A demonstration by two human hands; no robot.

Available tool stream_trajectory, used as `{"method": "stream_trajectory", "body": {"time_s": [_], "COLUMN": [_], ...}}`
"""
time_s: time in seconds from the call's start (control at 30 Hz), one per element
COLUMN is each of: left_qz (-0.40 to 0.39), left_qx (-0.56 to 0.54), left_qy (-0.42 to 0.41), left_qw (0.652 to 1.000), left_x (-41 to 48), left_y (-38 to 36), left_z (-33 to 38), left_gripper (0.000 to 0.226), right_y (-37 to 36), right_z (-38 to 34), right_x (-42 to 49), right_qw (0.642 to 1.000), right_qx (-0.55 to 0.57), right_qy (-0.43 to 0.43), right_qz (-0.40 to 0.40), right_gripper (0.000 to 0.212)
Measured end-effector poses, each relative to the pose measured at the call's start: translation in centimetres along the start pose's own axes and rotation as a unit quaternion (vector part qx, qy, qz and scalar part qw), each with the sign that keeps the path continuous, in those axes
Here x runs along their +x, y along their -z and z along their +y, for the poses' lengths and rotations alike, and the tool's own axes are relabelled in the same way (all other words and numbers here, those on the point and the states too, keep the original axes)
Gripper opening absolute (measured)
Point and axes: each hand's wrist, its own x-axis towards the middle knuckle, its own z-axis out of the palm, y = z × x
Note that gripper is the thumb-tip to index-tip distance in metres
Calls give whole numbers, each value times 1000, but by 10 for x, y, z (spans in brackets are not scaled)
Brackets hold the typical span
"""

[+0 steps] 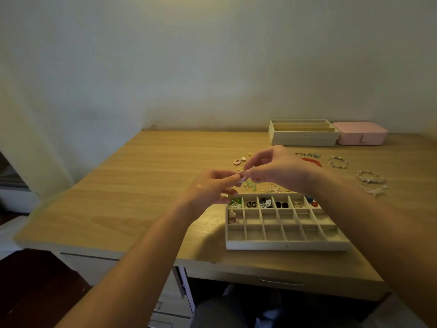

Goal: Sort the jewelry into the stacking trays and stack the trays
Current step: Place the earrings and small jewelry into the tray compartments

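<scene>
While left hand (210, 187) and right hand (275, 169) pinch one small pale trinket (242, 180), a matte square-celled tray (283, 246) lies near; desk (142, 174) woodgrain.

Pale wood grain across the counter (142, 185), smooth, with a dull sheen. Matt, cloth-like cream lining in the compartment tray (286, 245) at 5 o'clock. Same soft matt look on the stacked trays (303, 138) at 1 o'clock. Smooth pink finish, faintly glossy, on the jewelry box (360, 133) beside them. Silvery, glinting metal on the charm bracelet (338, 162) at 2 o'clock and the beaded silver bracelet (370, 178) near it. Glossy red on the bead bracelet (315, 162). Flat matt paint on the wall (212, 67).
</scene>
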Motion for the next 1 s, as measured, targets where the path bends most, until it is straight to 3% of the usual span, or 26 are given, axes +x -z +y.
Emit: {"method": "stream_trajectory", "body": {"time_s": [0.53,0.83,0.93,1.0], "left_qz": [12,7,48,64], "left_qx": [82,126,198,297], "left_qy": [8,5,-18,-36], "left_qw": [997,992,979,952], "left_x": [-10,-10,-7,-4], "left_y": [9,10,7,6], "left_z": [-19,-22,-29,-36], "left_gripper": [22,17,4,10], "right_y": [-15,-15,-16,-18], "right_z": [6,9,12,14], "right_x": [-7,0,2,1], "right_qw": [998,988,979,976], "right_qx": [-24,-128,-177,-193], "right_qy": [-9,-28,-31,-36], "right_qz": [-58,-81,-91,-95], "right_gripper": [19,14,18,21]}}
